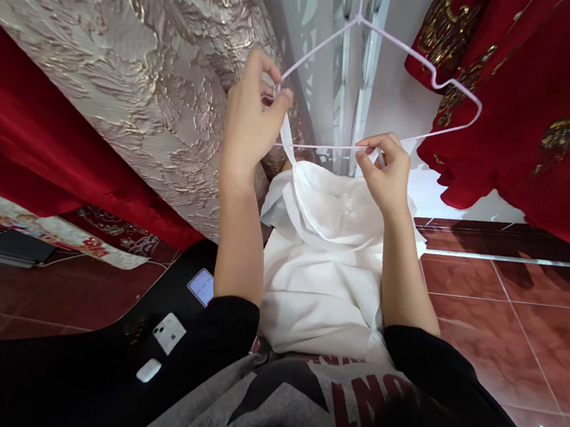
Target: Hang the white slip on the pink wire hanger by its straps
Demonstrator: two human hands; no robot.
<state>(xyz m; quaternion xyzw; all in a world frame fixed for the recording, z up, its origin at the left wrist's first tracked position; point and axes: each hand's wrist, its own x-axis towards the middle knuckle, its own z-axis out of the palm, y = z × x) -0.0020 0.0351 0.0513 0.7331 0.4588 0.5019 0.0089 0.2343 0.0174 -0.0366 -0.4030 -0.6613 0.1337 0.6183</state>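
A thin pale pink clothes hanger [397,39] is held up in front of me, hook upward. My left hand [257,113] pinches the hanger's left end, where a white strap runs down from the fingers to a white garment [321,276]. That garment lies loosely across my lap, its ruffled top edge just below the hanger. With fingertips closed on the hanger's bottom bar, my right hand [386,164] sits right of the middle. The hanger's right shoulder notch carries no strap.
A textured cream-and-gold fabric [141,63] hangs close on the left. Red garments with gold embroidery [540,116] hang at the right. Two phones [169,333] and a small white case [149,370] lie on a black surface [103,357] at my left. Red tiles [527,314] cover the floor.
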